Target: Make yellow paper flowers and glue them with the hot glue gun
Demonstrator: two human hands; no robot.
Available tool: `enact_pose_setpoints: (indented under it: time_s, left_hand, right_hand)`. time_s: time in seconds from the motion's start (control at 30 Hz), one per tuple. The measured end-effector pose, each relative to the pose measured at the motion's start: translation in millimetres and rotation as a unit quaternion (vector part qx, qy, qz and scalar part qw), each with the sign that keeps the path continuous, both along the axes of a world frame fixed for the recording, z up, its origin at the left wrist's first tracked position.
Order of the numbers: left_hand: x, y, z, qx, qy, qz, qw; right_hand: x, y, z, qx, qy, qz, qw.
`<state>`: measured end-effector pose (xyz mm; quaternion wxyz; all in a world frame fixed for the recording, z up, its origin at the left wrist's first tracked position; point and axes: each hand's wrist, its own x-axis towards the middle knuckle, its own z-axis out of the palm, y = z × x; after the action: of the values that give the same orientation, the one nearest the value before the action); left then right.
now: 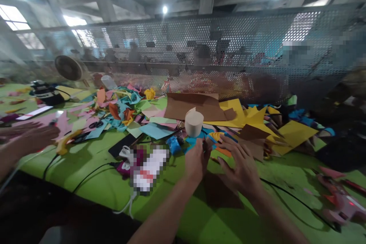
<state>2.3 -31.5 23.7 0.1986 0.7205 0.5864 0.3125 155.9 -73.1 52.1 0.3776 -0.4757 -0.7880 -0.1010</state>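
My left hand (196, 162) is closed near the middle of the green table, its thumb and fingers pressed together; what they hold is hidden. Close by on the right, my right hand (240, 164) is spread, fingers apart, over the table. Just beyond my left hand stands a roll of cream-coloured tape or paper (194, 124). Blue paper scraps and a crumpled blue packet (174, 145) lie to its left. Beneath my hands a piece of brown paper (221, 194) rests flat on the table.
Coloured paper scraps (122, 101) are heaped behind, with yellow paper (297, 135) at right. A pixelated phone (150, 169) with cables lies left. A pink glue gun (344, 204) sits far right. Another person's hands (31, 137) are near a yellow-handled tool (66, 143). A perforated metal screen (183, 53) stands behind.
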Motion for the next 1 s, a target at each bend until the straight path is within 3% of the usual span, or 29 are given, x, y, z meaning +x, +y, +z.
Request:
enact_pose_setpoints:
  time_s: [0.17, 0.27, 0.37, 0.5, 0.7, 1.0]
  left_hand:
    - [-3, 4, -2.3, 0.004, -0.232, -0.051, 0.971]
    - [-5, 6, 0.6, -0.026, -0.366, -0.098, 0.925]
    - [-5, 8, 2.1, -0.102, -0.465, -0.103, 0.873]
    - [-2, 11, -1.5, -0.149, -0.485, -0.102, 0.856]
    - [2, 14, -12.1, -0.102, -0.508, -0.130, 0.845]
    - [1, 10, -11.8, -0.084, -0.460, -0.131, 0.874]
  right_hand:
    - [1, -1, 2.2, 0.016, 0.052, 0.008, 0.998]
    - [2, -2, 3.0, 0.026, 0.099, 0.005, 0.995]
    - [3, -2, 1.5, 0.026, 0.098, 0.011, 0.995]
    - [0, -2, -2.3, 0.008, 0.040, 0.025, 0.999]
    - [-7, -4, -2.0, -0.037, -0.057, 0.035, 0.997]
    - [-10, -4, -1.5, -0.045, -0.090, 0.012, 0.995]
